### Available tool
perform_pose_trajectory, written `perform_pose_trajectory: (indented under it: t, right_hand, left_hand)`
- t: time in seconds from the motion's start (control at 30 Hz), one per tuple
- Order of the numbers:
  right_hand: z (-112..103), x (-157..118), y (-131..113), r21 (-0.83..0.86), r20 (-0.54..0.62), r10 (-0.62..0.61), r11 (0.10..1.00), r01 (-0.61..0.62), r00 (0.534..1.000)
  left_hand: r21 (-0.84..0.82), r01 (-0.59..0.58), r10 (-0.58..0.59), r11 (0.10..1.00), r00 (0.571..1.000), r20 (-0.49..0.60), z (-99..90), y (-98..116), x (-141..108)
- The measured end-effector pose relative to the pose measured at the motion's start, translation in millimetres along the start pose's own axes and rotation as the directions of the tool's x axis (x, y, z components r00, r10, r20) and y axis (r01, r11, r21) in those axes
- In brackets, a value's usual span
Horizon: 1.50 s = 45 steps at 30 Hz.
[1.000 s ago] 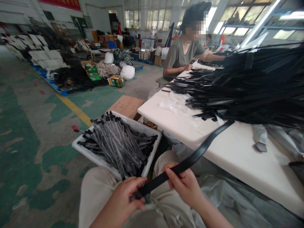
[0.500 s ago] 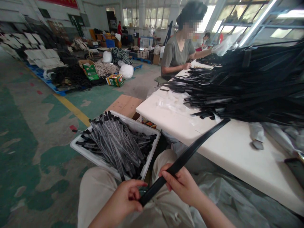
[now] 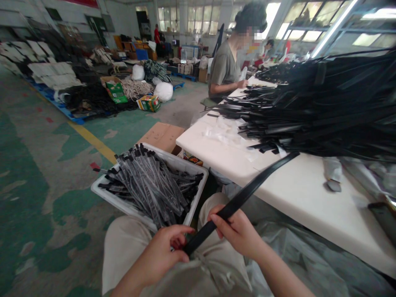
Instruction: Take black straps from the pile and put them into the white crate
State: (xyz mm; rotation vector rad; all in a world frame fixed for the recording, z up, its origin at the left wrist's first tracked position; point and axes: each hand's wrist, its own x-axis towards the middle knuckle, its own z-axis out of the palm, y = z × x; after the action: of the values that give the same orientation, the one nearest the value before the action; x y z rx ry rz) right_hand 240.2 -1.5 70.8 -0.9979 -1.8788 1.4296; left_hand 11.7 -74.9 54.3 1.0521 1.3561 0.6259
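A long, flat black strip [image 3: 247,190] slants across my lap, its far end resting over the white table [image 3: 213,154]. My right hand [image 3: 233,229] grips it around the middle, thumb on top and fingers curled beneath. At the near end, my left hand [image 3: 163,253] pinches the strip between thumb and fingers, with the forefinger stretched along its edge. Left of my knees stands a white plastic bin [image 3: 202,181] full of black strips in clear wrapping [image 3: 148,181]. What the strip is for does not show.
A big heap of black strips [image 3: 324,103] covers the table's far part. Clear plastic scraps [image 3: 224,128] and a phone-like dark object [image 3: 382,218] lie on it. A co-worker [image 3: 225,68] sits at the far side. A cardboard box [image 3: 162,136] stands behind the bin.
Both my hands hold the same strip in nearly the same place. The co-worker has drawn back an outstretched arm that held clear plastic and now leans over the table.
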Motion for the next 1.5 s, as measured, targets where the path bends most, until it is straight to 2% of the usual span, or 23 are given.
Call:
perform_pose_trajectory:
  t: [0.13,0.27,0.33,0.43,0.53,0.6,0.7,0.8,0.87,0.93,1.0,1.07,1.13,1.2,1.3,1.4,1.5]
  right_hand:
    - [8,-3,-1,0.007,0.053,-0.020,1.000,0.020,0.998]
    - [33,-8,0,0.031,0.116,-0.077,0.997,0.074,0.990]
    - [48,-10,5,0.050,0.104,-0.087,0.995,0.082,0.991]
    - [64,-11,15,0.150,0.045,-0.022,0.989,0.015,0.999]
    - [68,-11,21,0.291,0.014,0.110,0.950,-0.110,0.994]
    - [69,-10,19,0.336,0.005,0.174,0.927,-0.166,0.985]
    - [68,-9,14,0.362,-0.005,0.201,0.914,-0.186,0.980]
    - [57,-6,14,0.403,-0.036,0.214,0.897,-0.181,0.976]
    - [42,-1,18,0.486,-0.155,0.273,0.858,-0.168,0.949]
    - [26,4,21,0.553,-0.312,0.333,0.825,-0.115,0.890]
    - [16,6,22,0.548,-0.400,0.343,0.833,-0.078,0.850]
    - [16,4,20,0.492,-0.373,0.313,0.865,-0.100,0.873]
    - [25,-1,16,0.420,-0.322,0.273,0.899,-0.121,0.907]
    - [34,-6,11,0.364,-0.319,0.226,0.926,-0.101,0.921]
    - [31,-10,5,0.246,-0.448,0.137,0.969,-0.026,0.883]
    - [9,-9,-4,0.037,-0.567,-0.037,0.997,0.071,0.823]
    - [-13,-10,-18,-0.186,-0.498,-0.260,0.964,0.191,0.827]
  left_hand:
    - [-0.068,-0.025,0.024,0.997,1.000,-0.011,3.1,-4,2]
    - [-0.076,-0.073,0.074,0.994,0.997,0.010,11.0,-2,8]
    - [-0.126,-0.085,0.084,0.988,0.996,-0.008,14.5,-3,11]
    - [-0.242,-0.096,0.088,0.966,0.995,-0.045,13.4,-9,13]
    - [-0.290,-0.152,0.156,0.945,0.988,-0.008,4.9,-13,8]
    - [-0.164,-0.160,0.166,0.973,0.986,0.024,0.0,-12,4]
    - [0.048,-0.049,0.041,0.998,0.987,0.154,0.5,-10,1]
    - [0.052,0.061,-0.070,0.997,0.977,0.201,4.2,-13,-2]
    - [0.074,0.095,-0.107,0.993,0.977,0.184,2.5,-16,-4]
    - [0.117,0.111,-0.133,0.987,0.972,0.196,-2.0,-17,-7]
    - [0.163,0.094,-0.126,0.982,0.972,0.196,-5.2,-15,-9]
    - [0.203,0.033,-0.070,0.979,0.982,0.177,-3.8,-8,-7]
    - [0.247,-0.050,0.012,0.968,0.988,0.152,1.5,0,-4]
    - [0.264,-0.120,0.081,0.957,0.985,0.154,6.7,7,0]
    - [0.240,-0.153,0.116,0.959,0.980,0.163,6.0,12,2]
    - [0.264,-0.146,0.109,0.954,0.983,0.149,-6.3,17,2]
    - [0.354,-0.145,0.098,0.924,0.984,0.146,-23.5,30,2]
